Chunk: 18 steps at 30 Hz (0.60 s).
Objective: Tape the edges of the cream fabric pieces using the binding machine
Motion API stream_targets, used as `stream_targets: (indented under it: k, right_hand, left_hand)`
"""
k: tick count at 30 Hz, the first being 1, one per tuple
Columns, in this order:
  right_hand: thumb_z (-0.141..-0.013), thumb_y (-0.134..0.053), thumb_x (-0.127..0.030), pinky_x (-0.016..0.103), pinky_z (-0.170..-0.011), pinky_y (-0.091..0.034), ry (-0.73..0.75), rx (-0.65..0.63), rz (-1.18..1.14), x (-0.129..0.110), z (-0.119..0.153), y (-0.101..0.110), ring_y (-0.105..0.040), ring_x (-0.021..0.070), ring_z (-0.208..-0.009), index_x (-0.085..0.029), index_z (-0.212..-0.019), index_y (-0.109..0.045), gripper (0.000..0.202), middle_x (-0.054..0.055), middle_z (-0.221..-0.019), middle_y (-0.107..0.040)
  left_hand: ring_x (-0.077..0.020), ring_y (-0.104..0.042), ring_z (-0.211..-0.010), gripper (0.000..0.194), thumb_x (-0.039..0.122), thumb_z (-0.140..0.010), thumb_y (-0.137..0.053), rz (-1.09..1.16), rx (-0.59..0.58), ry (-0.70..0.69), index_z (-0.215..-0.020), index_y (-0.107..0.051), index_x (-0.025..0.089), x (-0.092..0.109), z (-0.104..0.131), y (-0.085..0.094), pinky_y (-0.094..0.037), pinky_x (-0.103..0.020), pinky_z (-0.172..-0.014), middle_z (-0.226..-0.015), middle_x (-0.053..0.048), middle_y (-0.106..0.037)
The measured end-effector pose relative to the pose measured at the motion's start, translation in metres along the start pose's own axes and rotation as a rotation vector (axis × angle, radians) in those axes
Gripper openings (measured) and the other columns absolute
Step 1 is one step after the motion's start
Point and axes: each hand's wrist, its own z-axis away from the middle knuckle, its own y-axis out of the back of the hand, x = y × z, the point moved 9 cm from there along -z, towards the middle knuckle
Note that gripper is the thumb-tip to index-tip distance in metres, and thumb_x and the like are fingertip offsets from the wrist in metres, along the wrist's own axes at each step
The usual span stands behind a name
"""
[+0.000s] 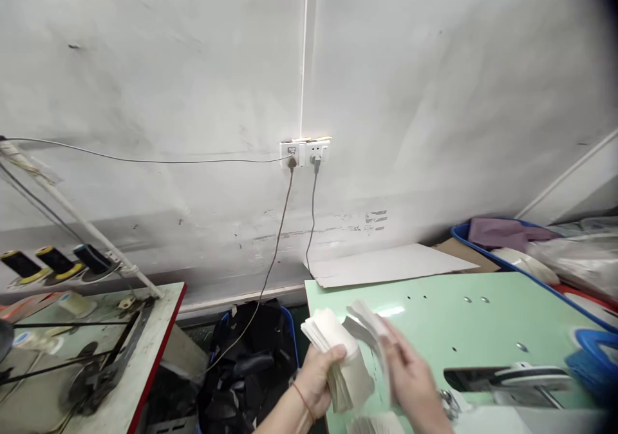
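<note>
A scuffed pale wall (193, 99) is fitted with a socket panel (305, 154), into which cords are plugged. Below it, a light-green surface (429, 311) is set, with a white board (391, 265) laid along its far edge. At its near-left side, a thick bundle of cream pieces (335, 340) is clasped in the curled left hand (316, 379), thumb on top. Just beside it, a thinner bundle (369, 321) is gripped by the blurred right hand (405, 369); whether the two bundles are joined cannot be told. Beneath the hands, another pale stack (374, 425) is partly cut off by the frame. Dark thread spools (55, 262) are seen at far left.
</note>
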Motion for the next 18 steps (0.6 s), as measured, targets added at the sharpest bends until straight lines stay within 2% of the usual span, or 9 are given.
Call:
stream_targets:
  k: [1, 3, 5, 7, 9, 12, 15, 17, 18]
  right_hand:
    - [-0.081, -0.050, -0.065, 0.053, -0.110, -0.032, 0.146, -0.055, 0.094, -0.015, 0.013, -0.008, -0.036, 0.0354, -0.136, -0.027, -0.137, -0.051, 0.067, 0.005, -0.148, -0.043]
    - [-0.083, -0.045, -0.067, 0.057, -0.116, -0.010, 0.365, -0.158, 0.208, -0.036, 0.040, -0.022, -0.018, 0.0332, -0.143, -0.032, -0.144, -0.039, 0.070, -0.001, -0.154, -0.031]
    - [-0.086, -0.036, -0.067, 0.062, -0.114, -0.002, 0.338, -0.177, 0.235, -0.033, 0.052, -0.020, -0.006, 0.0318, -0.145, -0.037, -0.144, -0.035, 0.065, -0.004, -0.155, -0.028]
    - [-0.086, -0.034, -0.069, 0.064, -0.113, -0.006, 0.141, -0.132, 0.213, -0.014, 0.050, -0.002, -0.004, 0.0325, -0.144, -0.036, -0.142, -0.041, 0.065, -0.003, -0.155, -0.027]
    - [-0.082, -0.041, -0.070, 0.058, -0.114, -0.017, 0.008, -0.128, 0.162, 0.002, 0.047, 0.015, -0.012, 0.0327, -0.144, -0.030, -0.139, -0.048, 0.070, 0.003, -0.154, -0.030]
    - [-0.080, -0.047, -0.068, 0.045, -0.110, -0.035, -0.025, -0.172, 0.014, 0.012, 0.050, 0.038, -0.033, 0.0320, -0.138, -0.023, -0.130, -0.059, 0.068, 0.009, -0.144, -0.048]
    - [-0.080, -0.047, -0.069, 0.047, -0.100, -0.046, -0.142, -0.006, -0.089, 0.030, 0.073, 0.083, -0.052, 0.0360, -0.124, -0.019, -0.122, -0.063, 0.068, 0.012, -0.126, -0.064]
    - [-0.082, -0.047, -0.066, 0.049, -0.102, -0.045, -0.080, 0.076, -0.072, 0.032, 0.101, 0.112, -0.050, 0.0356, -0.125, -0.022, -0.127, -0.060, 0.064, 0.010, -0.132, -0.061]
    - [-0.081, -0.051, -0.064, 0.050, -0.106, -0.040, 0.028, 0.076, -0.028, 0.026, 0.118, 0.122, -0.044, 0.0352, -0.131, -0.026, -0.131, -0.057, 0.063, 0.006, -0.139, -0.054]
  left_hand:
    - [-0.0328, -0.061, -0.107, 0.061, 0.039, -0.058, -0.084, 0.024, 0.008, -0.019, -0.109, -0.064, 0.012, -0.004, -0.001, 0.000, -0.042, -0.044, -0.099, -0.107, -0.016, -0.068]
    - [-0.0315, -0.058, -0.112, 0.064, 0.040, -0.062, -0.082, 0.076, -0.026, -0.030, -0.117, -0.061, 0.015, -0.012, 0.002, -0.007, -0.039, -0.042, -0.103, -0.114, -0.014, -0.066]
    - [-0.0321, -0.059, -0.112, 0.065, 0.032, -0.064, -0.081, 0.089, -0.050, -0.018, -0.122, -0.059, 0.015, -0.018, 0.009, -0.015, -0.038, -0.043, -0.104, -0.115, -0.014, -0.066]
    - [-0.0337, -0.060, -0.110, 0.066, 0.026, -0.063, -0.080, 0.079, -0.091, 0.007, -0.124, -0.057, 0.014, -0.021, 0.019, -0.028, -0.039, -0.046, -0.103, -0.110, -0.015, -0.068]
    - [-0.0349, -0.060, -0.109, 0.066, 0.024, -0.063, -0.078, 0.055, -0.148, 0.029, -0.125, -0.056, 0.013, -0.023, 0.032, -0.043, -0.040, -0.048, -0.101, -0.107, -0.016, -0.069]
    - [-0.0352, -0.061, -0.108, 0.069, 0.023, -0.060, -0.079, 0.011, -0.207, 0.030, -0.125, -0.056, 0.014, -0.030, 0.054, -0.062, -0.040, -0.049, -0.100, -0.109, -0.016, -0.068]
    - [-0.0371, -0.060, -0.108, 0.077, 0.023, -0.051, -0.084, -0.014, -0.257, 0.092, -0.123, -0.057, 0.016, -0.057, 0.079, -0.080, -0.040, -0.051, -0.100, -0.117, -0.016, -0.065]
    - [-0.0372, -0.059, -0.110, 0.074, 0.027, -0.053, -0.085, -0.050, -0.225, 0.097, -0.121, -0.058, 0.017, -0.081, 0.093, -0.088, -0.039, -0.051, -0.101, -0.117, -0.016, -0.064]
    - [-0.0366, -0.058, -0.112, 0.072, 0.031, -0.057, -0.084, -0.068, -0.199, 0.073, -0.122, -0.058, 0.017, -0.093, 0.099, -0.092, -0.039, -0.050, -0.102, -0.117, -0.016, -0.064]
